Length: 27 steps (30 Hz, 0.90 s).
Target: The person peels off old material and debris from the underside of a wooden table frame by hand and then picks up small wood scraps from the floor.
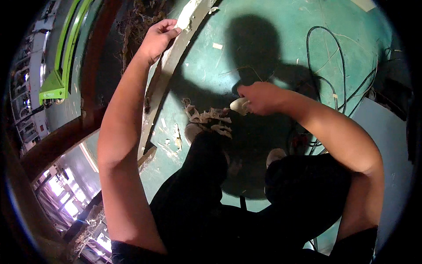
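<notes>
Along the upper part of the pale, curved rail (163, 88), the left hand (159, 40) reaches far forward, its arm nearly straight and its wrist slightly bent. Its thumb and forefinger come close together at the edge of the cream-white padding (187, 17) on the rail's upper end; whether they pinch it, I cannot tell. The right arm bends sharply at the elbow and crosses inward, and the right hand (262, 99) sits lower, in front of the knees, with fingers curled and clamped on one pale, rounded lump (238, 106) that juts out toward the left.

Counted, there are two bare hands, one rail, one lump in the grasp and two light shoes (276, 155) on the green floor (206, 83). Several torn, pale scraps (205, 116) lie near the left shoe, too jumbled to number. One small rectangular chip (217, 45) lies right of the rail. One bright green metal frame (55, 93) stands at far left; black cable (345, 83) loops at right.
</notes>
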Available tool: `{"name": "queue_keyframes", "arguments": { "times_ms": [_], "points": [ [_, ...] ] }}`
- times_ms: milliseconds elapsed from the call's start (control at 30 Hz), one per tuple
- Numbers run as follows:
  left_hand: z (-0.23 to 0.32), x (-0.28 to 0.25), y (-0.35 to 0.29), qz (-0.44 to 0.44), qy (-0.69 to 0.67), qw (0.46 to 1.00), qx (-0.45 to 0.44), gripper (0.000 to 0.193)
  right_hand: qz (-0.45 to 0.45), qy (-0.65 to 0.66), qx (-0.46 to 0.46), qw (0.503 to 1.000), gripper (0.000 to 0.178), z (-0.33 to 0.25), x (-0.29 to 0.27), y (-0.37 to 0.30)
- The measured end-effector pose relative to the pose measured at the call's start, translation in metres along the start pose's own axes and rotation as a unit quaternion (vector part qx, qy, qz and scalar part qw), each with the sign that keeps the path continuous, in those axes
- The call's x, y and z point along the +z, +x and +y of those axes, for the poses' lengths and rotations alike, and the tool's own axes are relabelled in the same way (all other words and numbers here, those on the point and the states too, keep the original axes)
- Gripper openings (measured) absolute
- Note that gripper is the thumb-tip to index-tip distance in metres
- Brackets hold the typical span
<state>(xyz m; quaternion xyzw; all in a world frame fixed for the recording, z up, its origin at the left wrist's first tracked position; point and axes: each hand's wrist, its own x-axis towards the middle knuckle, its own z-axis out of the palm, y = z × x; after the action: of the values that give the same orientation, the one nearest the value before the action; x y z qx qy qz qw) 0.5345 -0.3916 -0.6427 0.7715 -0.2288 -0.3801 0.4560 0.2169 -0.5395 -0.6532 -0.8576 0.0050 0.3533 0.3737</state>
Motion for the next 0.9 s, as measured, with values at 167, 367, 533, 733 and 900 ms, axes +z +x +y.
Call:
{"name": "queue_keyframes", "arguments": {
  "times_ms": [167, 367, 533, 733, 900],
  "points": [
    [-0.005, -0.006, 0.007, -0.009, 0.057, 0.998, 0.021, 0.023, 0.021, 0.018, -0.003, 1.0, 0.033, -0.006, 0.003, -0.002],
    [-0.001, -0.006, 0.008, 0.012, 0.174, 0.982, 0.075, 0.024, 0.021, 0.032, 0.005, 0.999, 0.034, -0.005, 0.008, -0.002],
    [0.025, -0.001, 0.011, 0.02, 0.408, 0.906, 0.109, 0.035, 0.026, 0.024, -0.003, 0.999, 0.034, -0.003, 0.006, -0.002],
    [0.036, 0.015, 0.0, 0.028, 0.537, 0.832, 0.134, 0.033, 0.015, 0.033, 0.003, 0.999, 0.031, -0.008, -0.004, -0.002],
    [0.03, 0.021, -0.001, 0.045, 0.549, 0.828, 0.109, 0.035, 0.003, 0.032, 0.01, 0.999, 0.035, -0.006, -0.009, 0.001]
  ]
}}
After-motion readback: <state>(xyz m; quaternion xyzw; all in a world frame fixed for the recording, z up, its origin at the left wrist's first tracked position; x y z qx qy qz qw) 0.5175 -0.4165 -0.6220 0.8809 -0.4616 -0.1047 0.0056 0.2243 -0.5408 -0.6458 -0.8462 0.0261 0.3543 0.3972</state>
